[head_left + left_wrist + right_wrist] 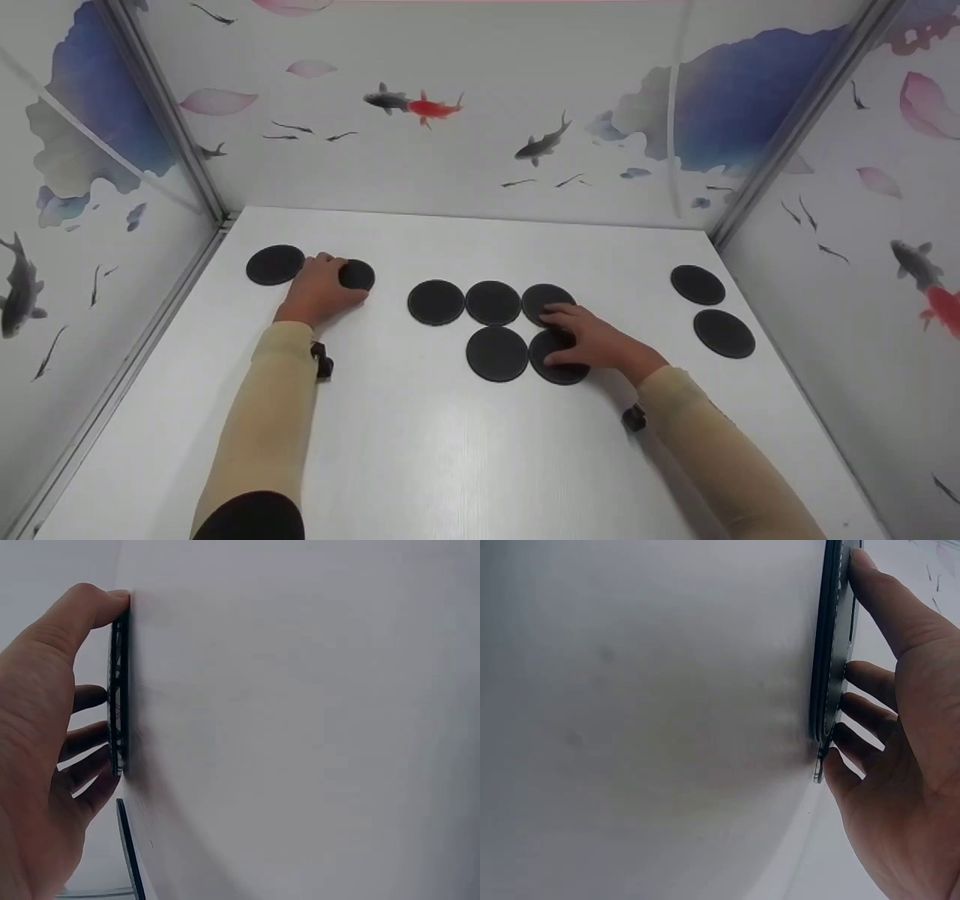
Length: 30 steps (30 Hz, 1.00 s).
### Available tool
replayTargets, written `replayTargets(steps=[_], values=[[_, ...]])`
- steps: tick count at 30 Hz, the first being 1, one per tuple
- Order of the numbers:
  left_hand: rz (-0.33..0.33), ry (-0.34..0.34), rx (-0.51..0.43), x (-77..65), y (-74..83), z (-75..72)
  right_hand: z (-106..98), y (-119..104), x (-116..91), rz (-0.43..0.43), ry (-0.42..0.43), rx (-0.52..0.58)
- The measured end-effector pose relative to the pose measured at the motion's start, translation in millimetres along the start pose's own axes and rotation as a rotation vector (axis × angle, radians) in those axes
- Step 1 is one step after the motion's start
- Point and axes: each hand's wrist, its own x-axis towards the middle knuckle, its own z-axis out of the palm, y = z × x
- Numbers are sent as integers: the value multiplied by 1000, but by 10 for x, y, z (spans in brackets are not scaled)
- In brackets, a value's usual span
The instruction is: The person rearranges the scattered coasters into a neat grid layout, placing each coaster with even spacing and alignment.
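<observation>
Your left hand grips a black disc; slide it flat, your spread right hand only touching two discs.

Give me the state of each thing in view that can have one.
Left bare hand: gripping a flat black round disc
Gripped disc: resting or slightly lifted, cannot tell
Far-left black disc: flat on the white table
Right bare hand: resting on two middle discs
Those two: flat, partly covered
Other three middle discs: flat, uncovered
Right-side pair of discs: flat, uncovered
</observation>
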Motion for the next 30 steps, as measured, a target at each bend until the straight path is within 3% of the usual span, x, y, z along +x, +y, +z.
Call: replayTargets(steps=[11, 22, 30], values=[[56, 32, 44, -80, 92, -40, -10, -12, -4, -5, -8, 4], [40, 7, 45, -54, 131, -47, -29, -18, 4, 5, -10, -7], [94, -17, 50, -163, 253, -20, -15, -19, 7, 9, -17, -12]])
